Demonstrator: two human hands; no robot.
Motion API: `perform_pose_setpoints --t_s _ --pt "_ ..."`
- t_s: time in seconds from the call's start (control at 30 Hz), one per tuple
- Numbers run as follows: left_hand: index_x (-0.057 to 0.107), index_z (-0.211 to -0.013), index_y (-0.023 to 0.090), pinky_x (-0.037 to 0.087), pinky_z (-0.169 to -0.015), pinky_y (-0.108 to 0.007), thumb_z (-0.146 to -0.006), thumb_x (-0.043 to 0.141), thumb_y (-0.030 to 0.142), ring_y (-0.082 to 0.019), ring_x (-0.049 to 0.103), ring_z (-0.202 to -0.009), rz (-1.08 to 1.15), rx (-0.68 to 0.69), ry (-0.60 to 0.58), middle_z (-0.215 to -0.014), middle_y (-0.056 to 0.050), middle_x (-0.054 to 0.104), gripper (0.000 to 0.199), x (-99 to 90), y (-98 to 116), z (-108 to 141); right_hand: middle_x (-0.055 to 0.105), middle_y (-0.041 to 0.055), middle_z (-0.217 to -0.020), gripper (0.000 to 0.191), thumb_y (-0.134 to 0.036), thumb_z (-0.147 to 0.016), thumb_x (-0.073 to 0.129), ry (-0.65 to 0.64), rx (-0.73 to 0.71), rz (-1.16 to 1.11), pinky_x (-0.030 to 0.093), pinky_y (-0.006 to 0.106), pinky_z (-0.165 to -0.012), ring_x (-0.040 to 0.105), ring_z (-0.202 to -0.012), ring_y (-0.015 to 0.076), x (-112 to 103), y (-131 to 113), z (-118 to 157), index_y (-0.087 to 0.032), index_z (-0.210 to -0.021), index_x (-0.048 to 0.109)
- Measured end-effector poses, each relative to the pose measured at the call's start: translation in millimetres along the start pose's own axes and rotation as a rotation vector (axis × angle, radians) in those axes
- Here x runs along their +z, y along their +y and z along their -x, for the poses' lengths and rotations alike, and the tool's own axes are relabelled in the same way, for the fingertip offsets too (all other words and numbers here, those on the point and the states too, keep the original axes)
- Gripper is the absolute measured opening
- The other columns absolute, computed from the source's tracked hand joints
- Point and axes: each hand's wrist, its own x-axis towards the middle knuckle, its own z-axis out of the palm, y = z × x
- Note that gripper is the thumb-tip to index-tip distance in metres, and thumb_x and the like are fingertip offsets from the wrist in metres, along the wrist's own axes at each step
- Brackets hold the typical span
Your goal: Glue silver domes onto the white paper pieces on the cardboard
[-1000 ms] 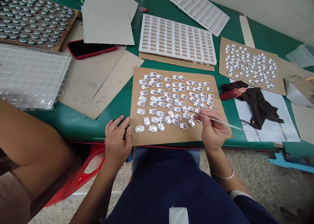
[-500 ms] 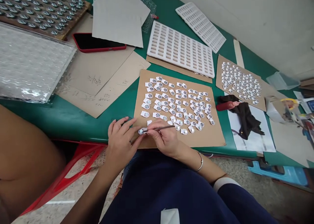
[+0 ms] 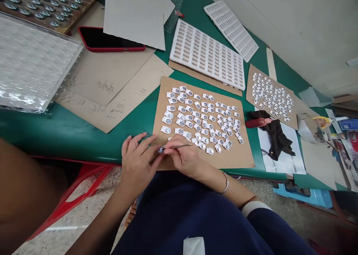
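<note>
My left hand (image 3: 137, 160) pinches a small round metallic-looking piece (image 3: 160, 150) between thumb and forefinger at the near left edge of a brown cardboard sheet (image 3: 237, 159). A thin stick-like tool (image 3: 183, 146) is gripped in the fingertips of my right hand (image 3: 184, 158). Its working tip meets the small piece, partly hidden by my fingers, so contact cannot be made out exactly. Beyond both hands, rows of similar round pieces on white tabs (image 3: 166, 129) lie across the cardboard.
Behind the cardboard lies a white slotted tray (image 3: 207, 53). To the right are a red bottle (image 3: 254, 122), a dark cloth (image 3: 281, 139) and another cardboard sheet of pieces (image 3: 272, 94). A red-cased phone (image 3: 112, 42) lies back left. Another person's bare leg (image 3: 25, 195) is close on the left.
My right hand has shifted slightly left, and the tool has turned a little over the piece. My left hand keeps its pinch. The camera view has moved slightly.
</note>
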Motion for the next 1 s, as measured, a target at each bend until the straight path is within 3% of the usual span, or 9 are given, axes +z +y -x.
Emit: perform_pose_setpoints --t_s 0.23,0.4,0.53,0.63,0.8,1.0 --pt "0.067 -0.094 0.022 0.031 -0.107 -0.054 -0.086 0.063 0.028 -0.031 0.052 -0.120 0.009 -0.001 -0.007 -0.118 -0.005 0.068 0.011 -1.2 2.4 -1.8 0.057 0.0007 -0.071 0.009 -0.016 -0.093 0.050 0.057 0.018 -0.024 0.049 0.028 -0.059 0.055 -0.065 0.0147 8.6 1.7 5.7 -0.023 -0.089 0.052" --pt "0.066 -0.096 0.023 0.031 -0.107 -0.055 -0.087 0.063 0.031 -0.032 0.052 -0.121 -0.004 0.011 -0.034 -0.119 -0.006 0.067 0.013 -4.7 2.1 -1.6 0.061 0.0013 -0.072 0.009 -0.016 -0.093 0.050 0.066 0.047 -0.054 0.052 0.028 -0.063 0.058 -0.068 0.0140 -4.7 -1.4 7.2 -0.022 -0.089 0.056" --pt "0.064 -0.105 0.022 0.037 -0.104 -0.052 -0.088 0.062 0.036 -0.030 0.055 -0.117 0.070 0.040 -0.017 -0.119 -0.009 0.067 0.023 -7.6 -8.1 -9.5 0.064 0.0012 -0.074 0.008 -0.022 -0.093 0.052 0.166 0.273 -0.082 0.054 0.027 -0.064 0.063 -0.068 0.0126 -28.4 1.9 1.2 -0.020 -0.090 0.059" --pt "0.066 -0.105 0.021 0.042 -0.100 -0.047 -0.089 0.059 0.036 -0.028 0.057 -0.112 0.093 0.018 0.015 -0.118 -0.009 0.066 0.023 -6.4 -18.4 -26.6 0.064 0.0009 -0.078 0.011 -0.028 -0.092 0.054 0.147 0.410 -0.105 0.054 0.025 -0.060 0.065 -0.065 0.0107 -39.1 12.0 -11.0 -0.019 -0.094 0.059" --pt "0.071 -0.102 0.023 0.042 -0.097 -0.050 -0.089 0.056 0.041 -0.031 0.054 -0.112 0.010 -0.003 -0.049 -0.125 -0.009 0.062 0.026 2.8 -26.2 -53.6 0.065 0.0018 -0.077 0.015 -0.030 -0.093 0.053 0.079 0.307 0.015 0.052 0.024 -0.059 0.063 -0.063 0.0103 -29.5 27.9 -29.6 -0.018 -0.089 0.060" --pt "0.070 -0.109 0.030 0.040 -0.097 -0.052 -0.088 0.058 0.042 -0.032 0.050 -0.114 -0.019 0.002 -0.069 -0.129 -0.008 0.057 0.027 7.7 -23.1 -56.1 0.065 0.0034 -0.079 0.012 -0.028 -0.094 0.049 0.062 0.190 0.121 0.054 0.027 -0.063 0.064 -0.067 0.0127 -17.1 32.7 -28.8 -0.019 -0.091 0.057"
